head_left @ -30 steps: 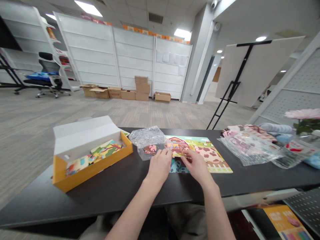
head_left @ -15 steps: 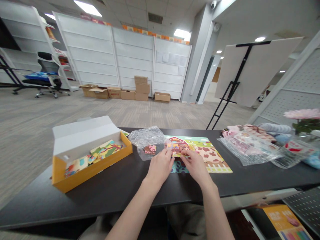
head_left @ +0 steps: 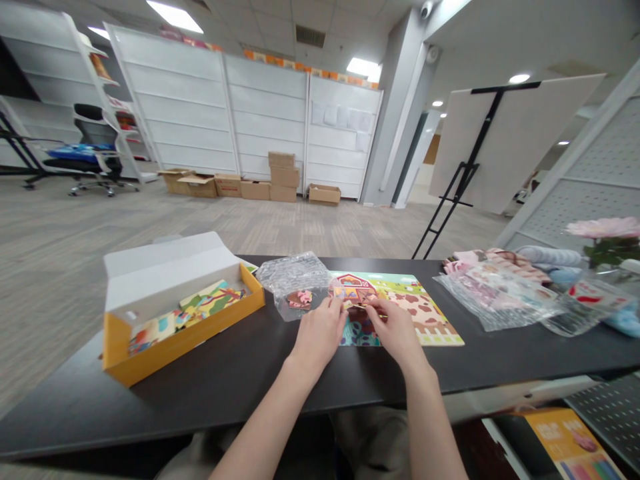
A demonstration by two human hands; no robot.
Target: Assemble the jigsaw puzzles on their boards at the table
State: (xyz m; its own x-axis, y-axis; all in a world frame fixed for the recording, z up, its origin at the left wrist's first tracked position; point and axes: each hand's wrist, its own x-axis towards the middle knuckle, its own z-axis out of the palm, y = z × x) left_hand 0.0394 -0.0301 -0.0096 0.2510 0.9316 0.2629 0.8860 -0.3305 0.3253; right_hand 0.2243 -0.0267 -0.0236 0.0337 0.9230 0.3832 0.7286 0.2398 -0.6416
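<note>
A colourful farm picture board [head_left: 423, 310] lies on the dark table, with a red barn and brown-spotted areas printed on it. Over its left part, my left hand [head_left: 325, 325] pinches a small flat piece. My right hand [head_left: 393, 323] grips the same or a neighbouring small piece, its fingers a short way to the right; the pieces are too small to make out well. Left of my left hand, a pink and brown piece [head_left: 301, 299] lies on a clear plastic bag [head_left: 295, 272].
An open yellow box [head_left: 200, 330] holding printed pieces stands on the left of the dark table [head_left: 240, 393]. Clear plastic packs [head_left: 505, 293], rolled cloth and a pink flower [head_left: 605, 228] are on the right. Cardboard boxes [head_left: 284, 177] stand on the floor beyond.
My right hand has shifted slightly to the right, and the gap between my fingertips is wider. My left hand has hardly moved.
</note>
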